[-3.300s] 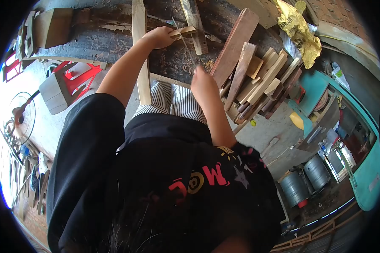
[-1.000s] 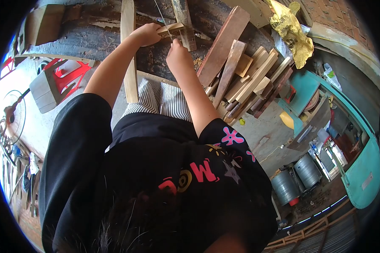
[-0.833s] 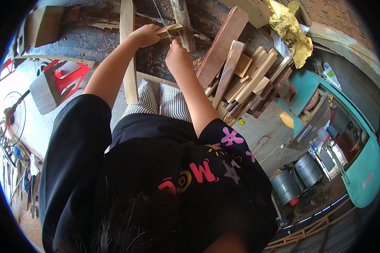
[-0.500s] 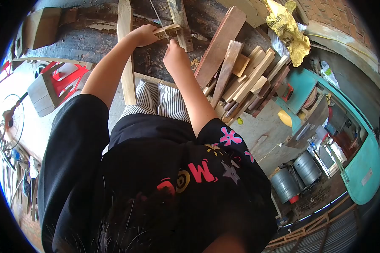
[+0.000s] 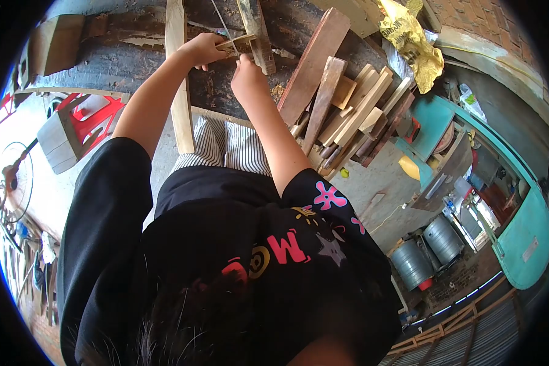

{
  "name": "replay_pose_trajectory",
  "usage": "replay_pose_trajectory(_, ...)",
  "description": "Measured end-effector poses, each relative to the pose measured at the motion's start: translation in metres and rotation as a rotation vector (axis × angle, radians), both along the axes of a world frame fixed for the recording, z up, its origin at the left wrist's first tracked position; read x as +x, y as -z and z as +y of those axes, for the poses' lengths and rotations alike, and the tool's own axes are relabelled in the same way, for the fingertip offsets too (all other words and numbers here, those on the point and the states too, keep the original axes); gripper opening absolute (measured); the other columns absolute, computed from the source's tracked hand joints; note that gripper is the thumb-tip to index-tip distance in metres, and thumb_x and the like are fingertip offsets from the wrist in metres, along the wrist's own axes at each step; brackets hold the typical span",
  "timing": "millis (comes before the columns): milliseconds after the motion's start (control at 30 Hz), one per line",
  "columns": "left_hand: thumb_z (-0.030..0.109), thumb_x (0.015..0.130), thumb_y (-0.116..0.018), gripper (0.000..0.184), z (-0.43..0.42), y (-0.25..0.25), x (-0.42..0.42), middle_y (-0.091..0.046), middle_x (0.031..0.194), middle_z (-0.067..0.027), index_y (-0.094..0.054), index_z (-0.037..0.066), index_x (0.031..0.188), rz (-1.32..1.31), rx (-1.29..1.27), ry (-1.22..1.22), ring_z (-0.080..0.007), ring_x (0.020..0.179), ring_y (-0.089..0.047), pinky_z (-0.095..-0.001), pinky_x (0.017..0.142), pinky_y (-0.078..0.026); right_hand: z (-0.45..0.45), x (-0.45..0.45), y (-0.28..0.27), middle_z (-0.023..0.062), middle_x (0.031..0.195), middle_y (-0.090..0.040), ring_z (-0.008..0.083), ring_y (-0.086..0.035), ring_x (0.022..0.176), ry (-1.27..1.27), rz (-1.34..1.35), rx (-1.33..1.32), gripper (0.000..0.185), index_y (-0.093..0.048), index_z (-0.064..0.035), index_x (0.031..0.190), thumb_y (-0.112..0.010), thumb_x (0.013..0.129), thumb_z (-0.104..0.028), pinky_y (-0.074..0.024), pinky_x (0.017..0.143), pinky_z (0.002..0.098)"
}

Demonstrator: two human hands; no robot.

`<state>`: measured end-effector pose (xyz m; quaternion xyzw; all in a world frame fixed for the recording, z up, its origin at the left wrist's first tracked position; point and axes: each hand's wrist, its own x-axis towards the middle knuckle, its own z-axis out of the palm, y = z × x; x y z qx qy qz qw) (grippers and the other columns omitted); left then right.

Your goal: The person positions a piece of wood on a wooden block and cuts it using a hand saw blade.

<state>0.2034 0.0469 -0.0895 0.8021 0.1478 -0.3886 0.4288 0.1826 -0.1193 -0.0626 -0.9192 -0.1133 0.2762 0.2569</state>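
While the left hand pinches the left end of a short wood strip over the worktop, the right hand grips the near end of a thin rod, fingers curled shut; the strip's long axis runs left to right, the rod crossing it toward far left; the strip lies just beyond the right hand, its right end by a wooden bar.

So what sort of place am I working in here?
Probably a woodworking workshop: a dark, worn workbench littered with tan scraps, a heap of cut brown and pale wooden lengths, and a long, thin grey tool across a small light-wood strip.
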Motion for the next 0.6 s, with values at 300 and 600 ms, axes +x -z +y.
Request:
replay_pose_trajectory(300,0.034,0.069,-0.063,0.036,0.001,0.012,-0.01,-0.064,0.078,-0.0207,-0.063,0.003,0.086,-0.409,0.206,0.168,-0.0368,0.076,-0.062,-0.0433,0.071,-0.05,0.001,-0.001,0.001,0.0263,0.082,-0.063,0.0425,-0.061,0.081,0.018,-0.026,0.029,0.017,-0.051,-0.0002,0.091,-0.044,0.092,-0.015,-0.0495,0.07,0.0499)
replay_pose_trajectory(600,0.029,0.074,-0.061,0.032,-0.013,0.012,-0.014,-0.065,0.089,-0.0191,-0.062,0.008,0.098,-0.326,0.333,0.147,-0.037,0.087,-0.062,-0.044,0.08,-0.05,-0.005,-0.006,0.003,0.0273,0.08,-0.062,0.0419,-0.062,0.08,-0.011,0.004,-0.014,0.018,-0.051,0.0018,0.094,-0.044,0.091,-0.014,-0.05,0.069,0.0495)
